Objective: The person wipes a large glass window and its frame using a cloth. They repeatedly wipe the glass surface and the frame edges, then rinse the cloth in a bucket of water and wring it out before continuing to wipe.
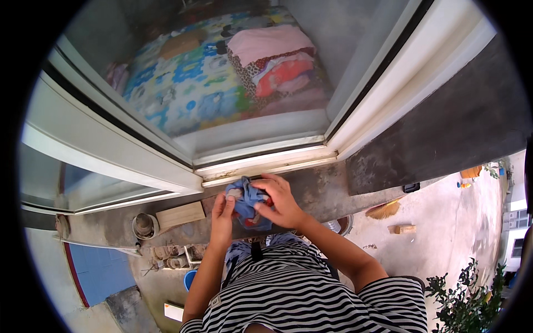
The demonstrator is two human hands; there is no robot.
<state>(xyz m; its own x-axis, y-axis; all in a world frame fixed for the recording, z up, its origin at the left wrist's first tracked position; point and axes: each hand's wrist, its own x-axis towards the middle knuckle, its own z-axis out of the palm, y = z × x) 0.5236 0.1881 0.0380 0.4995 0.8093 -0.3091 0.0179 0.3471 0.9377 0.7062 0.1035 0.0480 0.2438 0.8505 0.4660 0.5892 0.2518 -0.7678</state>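
A crumpled blue cloth (244, 198) with red and pale patches is bunched between my two hands, just above the concrete window ledge (311, 188). From its left side my left hand (223, 213) grips it, thumb pressed on the folds. My right hand (280, 202) closes round the cloth from the right, fingers curled over its top and thumb on the front. Parts of the cloth are hidden under the fingers. Right beyond my hands is the white window frame (266, 166) with its glass pane (266, 130).
Behind the glass lies a bed with a patterned cover (183, 83) and folded pink bedding (272, 44). On the ledge at left are a wooden board (180, 215) and a round pot (145, 226). At right, a straw broom head (383, 210), a brick (402, 228) and a leafy plant (466, 299).
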